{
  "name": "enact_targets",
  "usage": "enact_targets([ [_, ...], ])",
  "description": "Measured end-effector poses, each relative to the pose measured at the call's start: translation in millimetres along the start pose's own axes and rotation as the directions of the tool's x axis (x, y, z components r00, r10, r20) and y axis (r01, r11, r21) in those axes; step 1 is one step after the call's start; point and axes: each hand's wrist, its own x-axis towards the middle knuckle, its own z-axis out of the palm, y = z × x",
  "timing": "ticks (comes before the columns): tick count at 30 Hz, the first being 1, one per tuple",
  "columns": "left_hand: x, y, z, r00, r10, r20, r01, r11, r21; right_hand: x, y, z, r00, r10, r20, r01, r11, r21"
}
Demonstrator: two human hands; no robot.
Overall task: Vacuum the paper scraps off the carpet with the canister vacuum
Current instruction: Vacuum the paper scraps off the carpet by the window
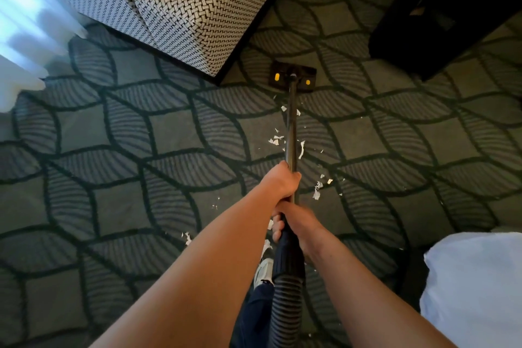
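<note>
Grips the metal wand (292,127) with the left hand (282,181), fingers curled round it; clasps the black handle (288,248) with the right hand (298,222), just behind the left. Shows the floor head (293,75) flat on the carpet (141,150), well ahead of both hands, near a woven-pattern chair (197,22). Shows paper scraps (317,191) scattered beside the wand, between hands and floor head, some just right of the left hand.

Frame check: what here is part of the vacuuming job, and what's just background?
Job: floor head, wand, hose, paper scraps, carpet, left hand gripping the wand, right hand gripping the hose end.
Background: woven-pattern chair, dark furniture, white curtain, white fabric.
</note>
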Motion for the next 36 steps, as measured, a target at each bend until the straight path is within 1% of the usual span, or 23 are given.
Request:
enact_targets([
  [4,-16,-4,-6,1.0,0.018,-0.015,-0.017,0.997,0.077,-11,10,8,1.0,-0.003,-0.004,0.003,0.999,0.043],
  [7,-33,-15,-3,0.999,0.04,-0.023,-0.037,0.993,0.111,-23,28,10,0.998,-0.055,-0.035,0.056,0.998,0.02],
  [10,-53,-33,4,0.999,0.035,-0.006,-0.034,0.991,0.127,-35,54,10,0.997,-0.043,-0.062,0.043,0.999,-0.011],
  [12,-65,-43,7,1.0,0.028,0.0,-0.028,0.992,0.123,-41,69,11,0.998,-0.035,-0.055,0.034,0.999,-0.01],
  [16,-79,-58,12,1.0,0.03,-0.01,-0.029,0.996,0.086,-46,90,13,0.996,-0.07,-0.052,0.069,0.997,-0.03],
  [20,-95,-79,21,1.0,0.031,0.002,-0.031,0.992,0.122,-54,118,13,0.996,-0.069,-0.048,0.068,0.998,-0.009],
  [25,-115,-106,32,0.999,0.03,0.018,-0.031,0.993,0.112,-67,151,14,0.997,-0.042,-0.066,0.043,0.999,0.003],
  [30,-140,-127,40,0.999,0.028,0.019,-0.029,0.995,0.092,-81,181,15,0.998,-0.031,-0.048,0.031,1.0,0.0],
  [33,-158,-142,46,0.999,0.032,0.016,-0.033,0.994,0.107,-92,203,14,0.998,-0.038,-0.051,0.037,0.999,-0.016],
  [36,-172,-157,56,0.999,0.013,0.03,-0.017,0.993,0.12,-100,225,13,0.998,-0.01,-0.055,0.011,1.0,0.018],
])
